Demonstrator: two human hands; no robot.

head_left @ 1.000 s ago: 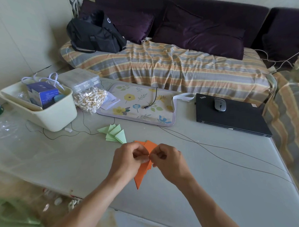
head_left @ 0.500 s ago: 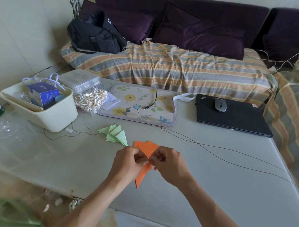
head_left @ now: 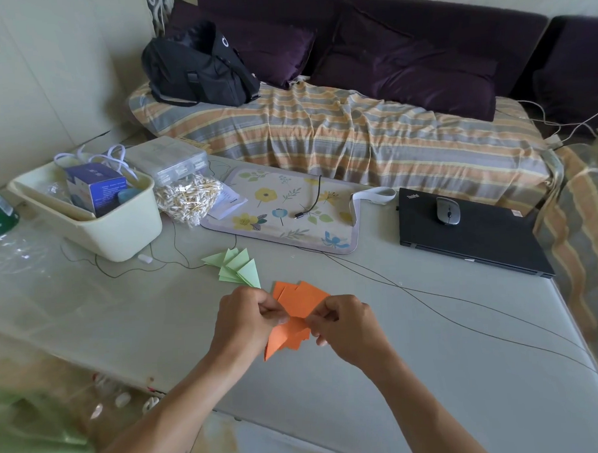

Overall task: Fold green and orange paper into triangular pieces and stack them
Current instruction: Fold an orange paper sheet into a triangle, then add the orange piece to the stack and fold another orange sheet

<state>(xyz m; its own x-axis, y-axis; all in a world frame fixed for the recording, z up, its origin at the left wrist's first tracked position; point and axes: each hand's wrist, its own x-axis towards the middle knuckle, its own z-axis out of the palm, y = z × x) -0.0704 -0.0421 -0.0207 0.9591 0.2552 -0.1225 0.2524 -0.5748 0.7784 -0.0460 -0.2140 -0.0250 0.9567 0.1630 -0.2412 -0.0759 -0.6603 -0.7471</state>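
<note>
Both hands pinch a chain of folded orange paper pieces [head_left: 296, 313] just above the grey table [head_left: 417, 375]. My left hand [head_left: 246, 317] grips the chain's left side, and my right hand [head_left: 346, 322] grips its right side. The chain's pointed lower tip hangs between the hands, and its upper notched end sticks out above them. A fan of joined light green triangular pieces [head_left: 237, 268] lies flat on the table just beyond my left hand, apart from the orange chain.
A cream tub [head_left: 95, 228] with a blue box stands at the left, a bag of cotton swabs [head_left: 186, 198] and a floral mat [head_left: 286, 209] behind the paper. A closed black laptop [head_left: 469, 232] with a mouse lies at right. Thin black cables [head_left: 430, 294] cross the table.
Both hands and the orange chain have drifted slightly nearer and lower; more of the chain's upper end now shows above the fingers. The green pieces have not moved.
</note>
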